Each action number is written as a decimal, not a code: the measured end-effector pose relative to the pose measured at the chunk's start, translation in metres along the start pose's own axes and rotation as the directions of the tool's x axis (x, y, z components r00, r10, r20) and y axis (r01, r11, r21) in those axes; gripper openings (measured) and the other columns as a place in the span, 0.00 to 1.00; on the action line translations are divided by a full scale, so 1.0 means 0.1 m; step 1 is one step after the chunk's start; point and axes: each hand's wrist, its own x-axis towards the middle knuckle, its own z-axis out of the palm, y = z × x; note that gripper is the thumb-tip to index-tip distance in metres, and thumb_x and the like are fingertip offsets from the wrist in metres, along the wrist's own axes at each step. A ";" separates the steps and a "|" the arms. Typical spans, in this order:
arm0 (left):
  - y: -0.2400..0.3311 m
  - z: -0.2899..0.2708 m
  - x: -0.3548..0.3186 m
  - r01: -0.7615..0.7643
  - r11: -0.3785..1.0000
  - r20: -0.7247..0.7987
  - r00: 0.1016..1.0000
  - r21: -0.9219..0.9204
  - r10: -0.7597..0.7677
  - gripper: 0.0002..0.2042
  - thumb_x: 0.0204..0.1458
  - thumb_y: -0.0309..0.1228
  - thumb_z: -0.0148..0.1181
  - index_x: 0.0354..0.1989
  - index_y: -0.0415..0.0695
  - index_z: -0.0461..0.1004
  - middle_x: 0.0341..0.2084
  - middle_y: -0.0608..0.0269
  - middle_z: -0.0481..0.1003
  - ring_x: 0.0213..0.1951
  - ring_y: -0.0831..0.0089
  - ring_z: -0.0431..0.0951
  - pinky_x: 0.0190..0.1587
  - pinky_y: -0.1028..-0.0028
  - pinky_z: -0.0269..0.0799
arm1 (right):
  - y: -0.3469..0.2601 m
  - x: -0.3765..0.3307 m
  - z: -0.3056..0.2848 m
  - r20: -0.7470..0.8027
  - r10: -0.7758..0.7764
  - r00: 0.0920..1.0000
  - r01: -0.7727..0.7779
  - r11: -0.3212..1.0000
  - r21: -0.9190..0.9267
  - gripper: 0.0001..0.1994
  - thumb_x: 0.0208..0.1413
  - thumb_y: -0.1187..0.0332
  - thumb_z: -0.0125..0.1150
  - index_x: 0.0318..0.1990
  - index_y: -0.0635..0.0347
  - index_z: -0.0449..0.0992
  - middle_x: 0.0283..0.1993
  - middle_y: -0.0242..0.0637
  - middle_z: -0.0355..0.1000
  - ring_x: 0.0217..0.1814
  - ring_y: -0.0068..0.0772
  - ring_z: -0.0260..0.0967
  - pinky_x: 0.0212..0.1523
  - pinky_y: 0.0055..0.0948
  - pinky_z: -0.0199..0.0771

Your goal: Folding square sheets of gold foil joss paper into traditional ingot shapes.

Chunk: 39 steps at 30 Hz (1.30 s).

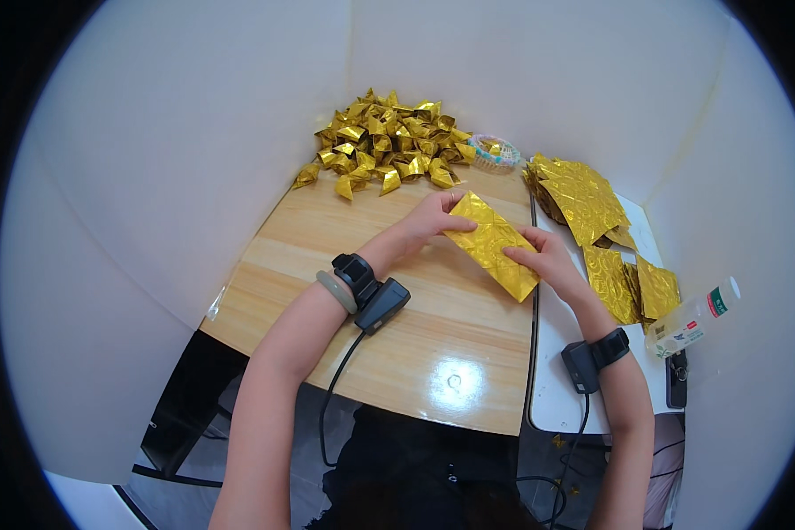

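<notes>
Between my two hands, above the wooden table [389,349], is a rectangular piece of gold foil paper [493,249], held slanted with creases across it. My left hand [433,219] pinches its upper left end, thumb on top. On the right long edge, my right hand [549,258] grips it with the thumb over the face. Fingers beneath the paper are hidden. A heap of folded gold foil pieces [382,141] lies at the table's far end, beyond my left hand.
Beside the heap sits a small pastel basket [495,152]. On the white table [561,371] at right lie stacked gold sheets [585,196] and smaller gold sheets [611,287]. A clear bottle [680,325] stands tilted in view near a dark phone-like object [677,389]. Cables hang from both wrist devices.
</notes>
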 end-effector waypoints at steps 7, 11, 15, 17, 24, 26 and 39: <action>-0.16 -0.29 0.09 -0.182 0.972 0.017 0.983 0.149 0.181 0.08 0.39 0.18 0.55 0.29 0.42 0.74 0.31 0.64 0.74 0.37 0.76 0.73 0.41 0.78 0.68 | 0.18 0.09 -0.15 -0.109 -0.397 0.912 0.317 0.846 -0.430 0.10 0.40 0.77 0.55 0.35 0.61 0.73 0.31 0.32 0.70 0.35 0.24 0.67 0.37 0.21 0.66; -0.22 -0.39 0.05 -0.265 0.889 0.148 0.963 0.373 0.225 0.11 0.36 0.13 0.45 0.23 0.39 0.74 0.30 0.63 0.74 0.37 0.75 0.72 0.40 0.78 0.66 | 0.27 0.04 -0.13 0.103 -0.285 0.953 0.297 0.809 -0.508 0.13 0.34 0.79 0.50 0.32 0.62 0.72 0.31 0.37 0.69 0.39 0.35 0.66 0.42 0.28 0.65; -0.10 -0.34 0.03 0.008 0.951 -0.030 1.000 0.310 0.002 0.11 0.36 0.16 0.47 0.25 0.39 0.75 0.32 0.60 0.73 0.38 0.70 0.71 0.41 0.78 0.65 | 0.21 0.02 -0.13 0.136 -0.185 0.973 0.228 0.849 -0.476 0.14 0.35 0.78 0.50 0.35 0.60 0.71 0.37 0.38 0.68 0.44 0.36 0.63 0.47 0.29 0.63; -0.03 -0.27 0.01 -0.002 0.928 0.066 0.998 0.373 -0.024 0.09 0.37 0.19 0.51 0.28 0.39 0.75 0.33 0.59 0.73 0.39 0.69 0.69 0.43 0.76 0.64 | 0.25 0.03 -0.13 0.187 -0.387 0.903 0.413 0.663 -0.625 0.16 0.36 0.77 0.51 0.38 0.61 0.69 0.43 0.39 0.66 0.50 0.38 0.59 0.51 0.31 0.60; -0.11 -0.18 -0.03 -0.198 0.623 0.208 0.976 0.757 0.058 0.19 0.35 0.34 0.65 0.39 0.45 0.74 0.40 0.60 0.66 0.47 0.66 0.61 0.50 0.71 0.58 | 0.20 0.02 -0.12 0.225 -0.290 0.930 0.366 0.704 -0.608 0.18 0.41 0.70 0.56 0.43 0.62 0.67 0.45 0.41 0.64 0.51 0.39 0.57 0.53 0.30 0.59; -0.17 -0.17 -0.04 -0.233 0.584 0.203 0.972 0.777 0.118 0.19 0.34 0.35 0.66 0.39 0.46 0.74 0.41 0.60 0.65 0.48 0.65 0.59 0.51 0.71 0.57 | 0.18 0.01 -0.11 0.129 -0.267 0.955 0.283 0.696 -0.660 0.16 0.45 0.66 0.58 0.42 0.62 0.69 0.41 0.40 0.67 0.45 0.36 0.63 0.48 0.29 0.63; -0.24 -0.25 0.04 -0.031 0.307 -0.032 0.980 0.951 0.197 0.19 0.37 0.42 0.62 0.36 0.43 0.74 0.36 0.55 0.69 0.43 0.59 0.65 0.49 0.66 0.59 | 0.28 0.08 -0.14 0.027 -0.176 0.984 0.164 0.835 -0.525 0.14 0.45 0.70 0.60 0.41 0.60 0.71 0.33 0.32 0.68 0.32 0.23 0.64 0.35 0.22 0.65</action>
